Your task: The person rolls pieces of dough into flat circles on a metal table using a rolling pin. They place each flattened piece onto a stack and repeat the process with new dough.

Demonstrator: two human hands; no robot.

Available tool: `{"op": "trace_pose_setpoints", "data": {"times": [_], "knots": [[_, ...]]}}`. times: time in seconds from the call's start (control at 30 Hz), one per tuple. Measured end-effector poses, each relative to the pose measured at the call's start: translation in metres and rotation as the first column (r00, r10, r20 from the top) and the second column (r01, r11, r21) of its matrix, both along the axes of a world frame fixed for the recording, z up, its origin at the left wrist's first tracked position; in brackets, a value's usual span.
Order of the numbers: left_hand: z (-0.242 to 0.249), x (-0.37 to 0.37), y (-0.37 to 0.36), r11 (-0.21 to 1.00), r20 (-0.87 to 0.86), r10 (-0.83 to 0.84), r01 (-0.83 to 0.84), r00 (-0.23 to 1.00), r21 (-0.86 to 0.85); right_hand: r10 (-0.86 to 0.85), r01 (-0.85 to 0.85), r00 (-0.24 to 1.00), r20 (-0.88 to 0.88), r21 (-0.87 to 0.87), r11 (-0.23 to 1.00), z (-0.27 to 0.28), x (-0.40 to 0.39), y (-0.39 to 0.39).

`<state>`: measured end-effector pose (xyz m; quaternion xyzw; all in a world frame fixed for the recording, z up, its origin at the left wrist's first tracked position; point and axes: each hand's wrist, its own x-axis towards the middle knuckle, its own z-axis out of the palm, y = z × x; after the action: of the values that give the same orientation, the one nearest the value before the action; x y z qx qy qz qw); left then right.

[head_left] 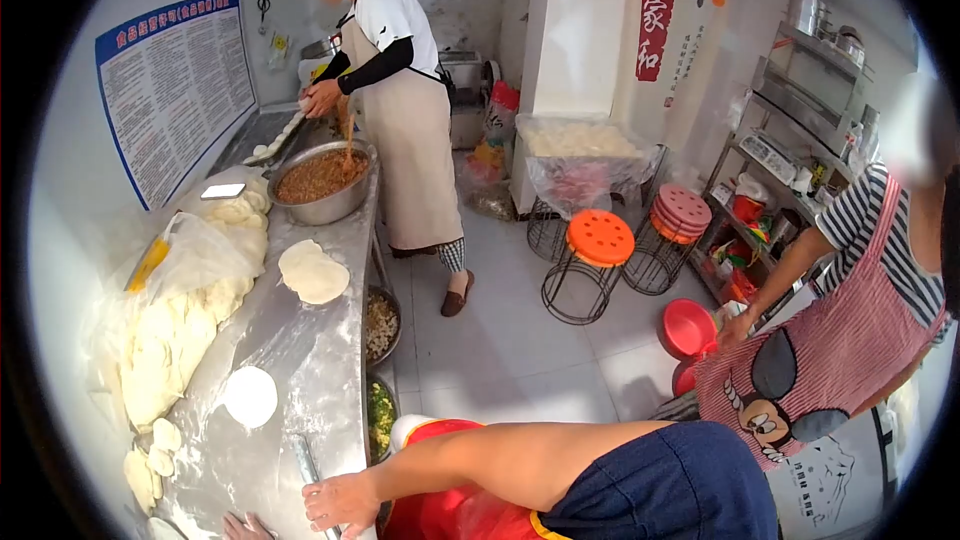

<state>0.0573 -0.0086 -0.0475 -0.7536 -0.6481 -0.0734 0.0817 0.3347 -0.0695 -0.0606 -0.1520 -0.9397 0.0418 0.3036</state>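
Observation:
My right hand (342, 502) reaches in at the bottom of the head view, its fingers closed over a metallic rolling pin (304, 458) on the floury steel table (300, 340). Only the fingers of my left hand (246, 528) show at the bottom edge, spread low on the table; anything beneath them is hidden. A round white dough sheet (250, 397) lies flat beyond both hands. Farther up are overlapping dough rounds (314, 272). Small flattened dough pieces (150, 460) lie at the left, below a large dough mass (180, 345) partly under plastic.
A filling bowl (322, 183) stands near an aproned person (405, 120) handling dough. Bowls of filling (381, 418) sit beside the table, low down. Stools (600, 238) and red basins (688, 328) occupy the floor. Another person (830, 340) stands at right by shelves (800, 105).

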Motion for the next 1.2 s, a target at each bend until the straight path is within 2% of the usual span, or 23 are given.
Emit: {"op": "trace_pose_setpoints", "data": {"times": [0.13,0.23,0.33,0.43,0.53,0.63,0.73,0.83,0.93,1.03,1.13,1.2], "knots": [[0.000,0.000,-0.002,1.000,-0.015,-0.006,0.006,1.000,0.017,-0.031,0.031,0.999,-0.012,0.014,0.999,-0.001,0.001,-0.003],[0.003,0.002,-0.002,1.000,0.027,0.006,-0.007,1.000,0.013,-0.059,0.062,0.995,0.081,-0.034,0.997,0.004,0.000,-0.004],[0.000,0.000,0.000,1.000,0.030,-0.006,0.005,1.000,0.014,-0.078,0.074,0.993,0.090,0.040,0.996,0.005,0.003,-0.006],[-0.007,-0.003,0.004,0.999,0.042,-0.010,0.008,0.999,0.045,-0.101,0.101,0.993,0.065,0.009,0.995,0.007,0.003,-0.007],[-0.011,-0.007,0.007,0.998,0.030,-0.022,0.021,0.999,0.058,-0.071,0.071,0.996,0.058,0.014,0.997,0.005,0.002,-0.005],[-0.001,-0.001,0.002,1.000,0.056,-0.002,0.002,0.998,0.002,-0.056,0.060,0.993,0.102,-0.032,0.998,0.012,0.004,-0.006],[0.000,0.000,0.002,1.000,0.080,-0.019,0.018,0.997,0.004,-0.006,-0.001,0.994,-0.107,-0.058,0.998,-0.003,0.001,-0.005],[0.006,0.003,-0.003,1.000,0.087,-0.029,0.028,0.996,0.014,-0.011,-0.002,0.994,-0.113,-0.113,0.994,-0.007,-0.001,-0.005],[-0.013,-0.012,0.005,0.997,0.105,-0.076,0.073,0.992,0.027,-0.019,0.011,0.995,-0.093,-0.096,0.995,-0.010,-0.002,-0.003],[-0.034,-0.032,0.016,0.983,-0.071,-0.179,0.181,0.981,0.023,-0.027,0.019,0.993,-0.111,-0.069,0.997,-0.013,-0.003,-0.003],[-0.014,-0.016,0.016,0.991,-0.004,-0.088,0.087,0.996,-0.097,-0.021,0.012,0.994,-0.103,-0.089,0.996,-0.005,-0.001,-0.005],[-0.015,-0.017,0.016,0.991,-0.020,-0.092,0.089,0.996,-0.095,-0.017,0.009,0.993,-0.115,-0.071,0.997,-0.008,-0.002,-0.003]]}}
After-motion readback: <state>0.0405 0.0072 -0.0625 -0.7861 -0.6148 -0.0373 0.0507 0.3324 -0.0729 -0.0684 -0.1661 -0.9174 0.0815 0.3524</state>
